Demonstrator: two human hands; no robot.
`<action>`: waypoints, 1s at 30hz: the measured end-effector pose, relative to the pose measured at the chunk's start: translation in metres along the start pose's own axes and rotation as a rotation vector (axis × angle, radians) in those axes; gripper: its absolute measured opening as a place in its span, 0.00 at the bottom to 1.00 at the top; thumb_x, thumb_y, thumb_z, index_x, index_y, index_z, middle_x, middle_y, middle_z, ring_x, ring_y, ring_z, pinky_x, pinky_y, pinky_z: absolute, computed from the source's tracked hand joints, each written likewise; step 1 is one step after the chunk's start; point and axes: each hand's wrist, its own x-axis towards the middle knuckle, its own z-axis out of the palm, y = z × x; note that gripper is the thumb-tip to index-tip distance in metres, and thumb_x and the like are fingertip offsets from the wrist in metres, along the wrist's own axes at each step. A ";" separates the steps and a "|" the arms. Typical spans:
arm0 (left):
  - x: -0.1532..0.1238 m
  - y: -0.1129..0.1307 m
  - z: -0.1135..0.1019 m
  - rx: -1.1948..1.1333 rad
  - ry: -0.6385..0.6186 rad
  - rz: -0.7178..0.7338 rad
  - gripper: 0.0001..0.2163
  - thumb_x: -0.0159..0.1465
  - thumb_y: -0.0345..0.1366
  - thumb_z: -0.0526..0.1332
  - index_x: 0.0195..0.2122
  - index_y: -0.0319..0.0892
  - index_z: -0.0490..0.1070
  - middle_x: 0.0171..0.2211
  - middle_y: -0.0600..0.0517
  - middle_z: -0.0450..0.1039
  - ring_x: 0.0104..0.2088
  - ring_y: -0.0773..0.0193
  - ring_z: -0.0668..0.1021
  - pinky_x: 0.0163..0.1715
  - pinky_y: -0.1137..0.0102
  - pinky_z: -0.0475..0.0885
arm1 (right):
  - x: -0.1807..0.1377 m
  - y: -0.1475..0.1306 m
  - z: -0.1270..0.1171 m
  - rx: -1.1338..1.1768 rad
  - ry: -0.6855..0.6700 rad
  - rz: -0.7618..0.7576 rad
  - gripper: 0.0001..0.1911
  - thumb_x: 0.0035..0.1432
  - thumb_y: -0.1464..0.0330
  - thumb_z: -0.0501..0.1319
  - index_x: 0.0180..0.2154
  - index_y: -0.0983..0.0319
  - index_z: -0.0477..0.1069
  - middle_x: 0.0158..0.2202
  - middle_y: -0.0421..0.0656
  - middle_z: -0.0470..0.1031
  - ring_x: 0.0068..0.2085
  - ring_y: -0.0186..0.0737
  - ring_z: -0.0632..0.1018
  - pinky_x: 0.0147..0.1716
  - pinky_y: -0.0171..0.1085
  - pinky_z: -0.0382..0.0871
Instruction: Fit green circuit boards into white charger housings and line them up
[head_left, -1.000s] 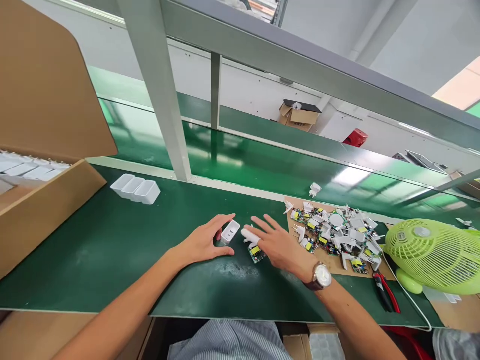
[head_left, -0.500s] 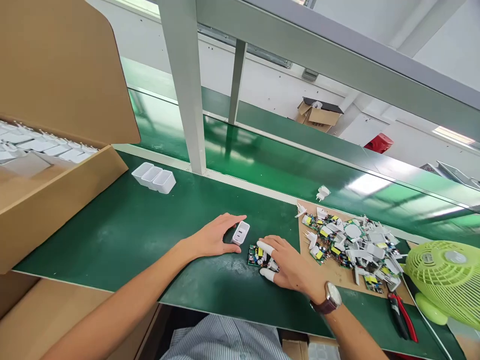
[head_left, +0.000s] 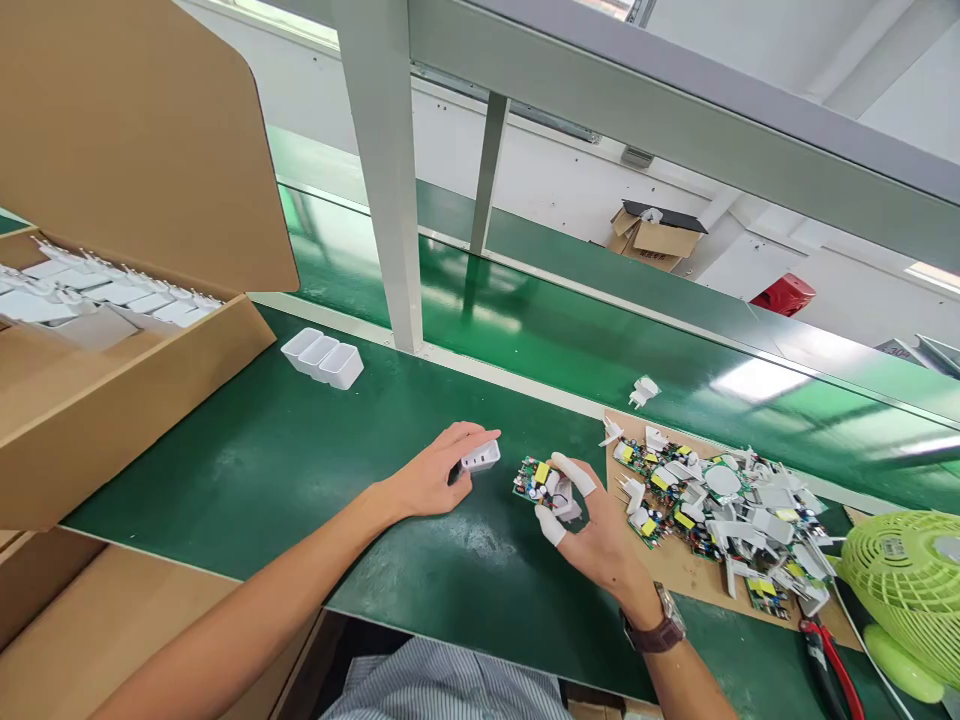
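Note:
My left hand [head_left: 436, 472] is closed on a small white charger housing [head_left: 481, 457] with slots in its end, low over the green bench. Just right of it, my right hand [head_left: 596, 520] grips a circuit board [head_left: 534, 482] carrying a yellow block and small parts. Its thumb and index finger wear white finger cots and hold the board at the white piece on its right end. The board and the housing are a short gap apart. Beyond the left hand stand several open white housings [head_left: 322, 357] in a row.
A heap of circuit boards with white plug parts [head_left: 720, 500] lies on a cardboard sheet at right. Near it are red-and-black pliers [head_left: 829, 665] and a green fan [head_left: 904, 590]. A single plug piece [head_left: 643, 391] lies beyond. At left stands a cardboard box [head_left: 150, 400] holding white plug pieces.
My right hand has lifted the circuit board off the bench and tilted it. The left hand has turned the white housing so its side shows, with its fingers now further over it. The view has shifted slightly.

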 end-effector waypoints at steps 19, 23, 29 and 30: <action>0.000 -0.003 -0.005 0.126 -0.049 -0.003 0.03 0.68 0.35 0.59 0.39 0.43 0.69 0.63 0.43 0.62 0.49 0.58 0.77 0.46 0.66 0.75 | 0.136 0.081 -0.094 -0.690 -0.061 0.253 0.25 0.66 0.67 0.62 0.62 0.67 0.66 0.65 0.58 0.67 0.67 0.54 0.66 0.67 0.52 0.60; -0.002 -0.005 -0.008 0.167 -0.013 0.025 0.04 0.68 0.37 0.60 0.40 0.44 0.71 0.61 0.44 0.66 0.52 0.55 0.77 0.47 0.65 0.76 | 0.182 0.110 -0.112 -0.717 -0.061 0.335 0.16 0.68 0.63 0.64 0.53 0.64 0.72 0.54 0.49 0.75 0.52 0.48 0.78 0.53 0.53 0.74; -0.003 -0.008 -0.010 0.193 -0.005 0.054 0.04 0.69 0.38 0.59 0.39 0.45 0.70 0.58 0.45 0.70 0.48 0.56 0.78 0.44 0.66 0.76 | 0.172 0.119 -0.149 -0.621 -0.012 0.264 0.10 0.70 0.65 0.59 0.46 0.65 0.74 0.43 0.45 0.79 0.42 0.42 0.80 0.46 0.45 0.76; -0.003 -0.009 -0.009 0.198 0.000 0.060 0.04 0.69 0.38 0.58 0.39 0.45 0.71 0.58 0.45 0.70 0.48 0.56 0.78 0.44 0.66 0.76 | 0.161 0.116 -0.157 -0.596 0.007 0.237 0.10 0.70 0.68 0.57 0.45 0.66 0.74 0.41 0.46 0.80 0.41 0.42 0.80 0.46 0.45 0.75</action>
